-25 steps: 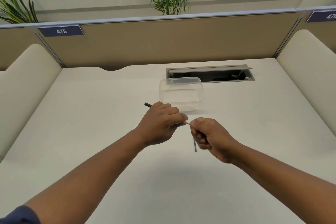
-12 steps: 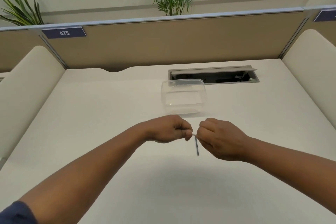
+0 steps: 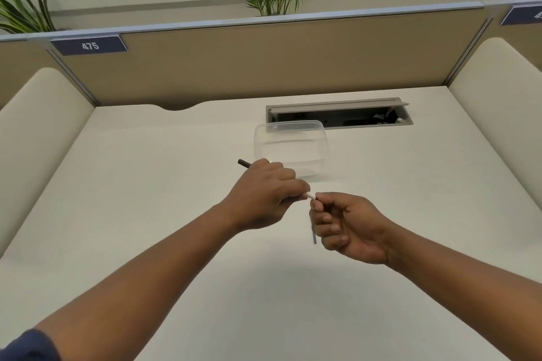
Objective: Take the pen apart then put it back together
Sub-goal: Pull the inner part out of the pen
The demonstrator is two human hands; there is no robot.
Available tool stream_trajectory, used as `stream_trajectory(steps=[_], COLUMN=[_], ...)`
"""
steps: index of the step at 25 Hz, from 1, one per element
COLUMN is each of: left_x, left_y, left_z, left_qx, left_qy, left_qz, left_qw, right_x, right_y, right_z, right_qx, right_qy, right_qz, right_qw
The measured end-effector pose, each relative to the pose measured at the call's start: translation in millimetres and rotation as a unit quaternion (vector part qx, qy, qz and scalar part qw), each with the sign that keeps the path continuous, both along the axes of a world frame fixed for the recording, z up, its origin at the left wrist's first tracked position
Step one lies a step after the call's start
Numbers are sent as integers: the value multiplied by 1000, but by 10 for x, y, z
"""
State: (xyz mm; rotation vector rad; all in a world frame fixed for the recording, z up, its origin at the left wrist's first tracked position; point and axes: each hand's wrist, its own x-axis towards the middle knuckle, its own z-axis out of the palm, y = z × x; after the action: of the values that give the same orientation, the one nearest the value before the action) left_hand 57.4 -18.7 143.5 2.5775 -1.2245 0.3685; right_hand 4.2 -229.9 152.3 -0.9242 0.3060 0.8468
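My left hand point(image 3: 265, 193) is closed around the pen barrel. The barrel's dark end point(image 3: 243, 163) sticks out past my knuckles to the upper left, and its white front tip point(image 3: 311, 196) shows at my fingertips. My right hand point(image 3: 347, 226) pinches that white tip between thumb and forefinger. The same hand holds a thin grey refill rod point(image 3: 313, 234) that hangs down beside its fingers. Both hands are raised a little over the middle of the cream desk point(image 3: 146, 199). The barrel's middle is hidden in my left fist.
A clear plastic container point(image 3: 290, 146) stands just behind my hands. Behind it an open cable hatch point(image 3: 340, 116) is set into the desk. Tan partition panels point(image 3: 264, 61) close the back, padded cream dividers point(image 3: 38, 132) close both sides, and plants rise beyond.
My left hand has turned so the barrel's dark end shows again at the upper left. My right hand has rolled palm-up while staying on the white tip. The camera view has shifted slightly.
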Motion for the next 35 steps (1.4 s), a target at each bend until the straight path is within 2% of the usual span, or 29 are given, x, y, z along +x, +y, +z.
stream_trajectory(steps=[2,5,7,9,11,14,15,17,19,20,21,22,23,24,25,26,27,28,29,31,33,35], left_x=[16,64,81,91,109,224,255,279,277,267,262,254,244,238,233,226,206,188,168,143,112,87], left_y=[29,23,2,-32,-56,-56,-45,-24,-11,7,-5,-23,-33,-36,-41,-48,-56,-59,-64,-66,-53,-38], left_z=[17,137,217,270,343,442,442,406,320,283,257,237,224,205,189,177,166,149,133,85,20,-8], left_qx=[-10,-5,1,6,13,33,37,45,56,55,47,40,35,35,38,43,51,62,69,62,47,37], left_qy=[1,70,158,283,391,465,491,550,576,579,577,569,554,530,502,474,447,418,385,306,224,204], left_qz=[-5,-30,-18,22,44,21,15,10,10,20,30,42,57,74,90,105,119,130,135,121,82,77], left_qw=[1000,997,987,959,919,885,870,834,816,814,815,820,830,844,859,873,885,897,911,942,970,975], right_x=[-40,-77,-55,-11,41,164,213,336,459,508,540,541,525,498,458,423,396,373,359,345,337,318], right_y=[58,123,107,46,11,-32,-61,-161,-235,-244,-271,-293,-287,-262,-225,-183,-138,-81,-46,-18,-20,-17], right_z=[20,40,27,-2,-35,-87,-105,-155,-202,-220,-237,-259,-292,-312,-309,-307,-294,-258,-225,-174,-148,-153], right_qx=[-5,-111,-208,-307,-366,-401,-413,-437,-448,-449,-454,-466,-482,-494,-490,-455,-398,-337,-289,-220,-169,-184], right_qy=[-27,-153,-264,-370,-466,-600,-651,-751,-813,-826,-828,-817,-793,-748,-672,-567,-449,-334,-244,-133,-82,-111], right_qz=[-24,-43,-21,14,35,75,104,159,194,201,207,214,216,211,203,184,150,114,93,78,71,64], right_qw=[999,981,942,877,805,689,629,468,316,275,256,263,304,390,517,662,786,873,921,963,980,974])
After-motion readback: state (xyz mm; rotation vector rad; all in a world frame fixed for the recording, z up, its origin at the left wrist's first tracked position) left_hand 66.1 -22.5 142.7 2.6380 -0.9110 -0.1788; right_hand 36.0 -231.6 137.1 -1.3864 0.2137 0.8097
